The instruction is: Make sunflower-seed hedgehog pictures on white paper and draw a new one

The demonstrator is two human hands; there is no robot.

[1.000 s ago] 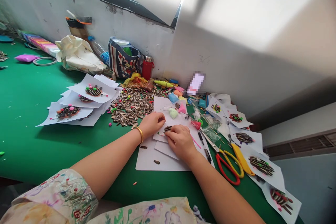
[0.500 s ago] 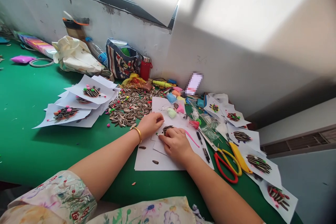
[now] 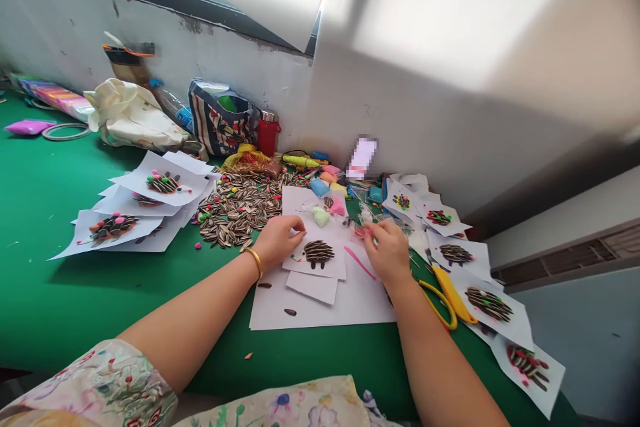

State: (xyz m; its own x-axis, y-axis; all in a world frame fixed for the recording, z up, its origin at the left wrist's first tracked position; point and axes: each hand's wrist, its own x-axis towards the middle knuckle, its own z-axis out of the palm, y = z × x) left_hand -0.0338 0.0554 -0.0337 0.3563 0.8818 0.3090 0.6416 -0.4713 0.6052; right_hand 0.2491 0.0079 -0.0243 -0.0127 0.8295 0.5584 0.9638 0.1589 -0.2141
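Observation:
A hedgehog shape of striped seeds (image 3: 319, 252) lies on a small white card (image 3: 334, 271) on larger white sheets (image 3: 270, 320). My left hand (image 3: 283, 240), with a gold bracelet at the wrist, hovers by the card's upper left, thumb and fingertips pinched together; whatever they hold is too small to name. My right hand (image 3: 390, 250) has its fingers closed at the red clay in a clear bag (image 3: 358, 232), right of the card. A pink clay strip (image 3: 360, 263) lies between card and right hand. Light green clay (image 3: 321, 216) sits above the card.
A heap of sunflower seeds (image 3: 240, 207) lies behind my left hand. Finished seed cards are stacked at left (image 3: 167, 180) and lined up at right (image 3: 487, 303). Yellow-handled scissors (image 3: 440, 300) and a yellow cutter (image 3: 453, 293) lie beside my right forearm. Bags and a red bottle (image 3: 268, 133) stand by the wall.
My right hand has left the seed hedgehog and moved right and up to the red clay, uncovering the card. My left hand has shifted slightly left. The whole view has shifted a little.

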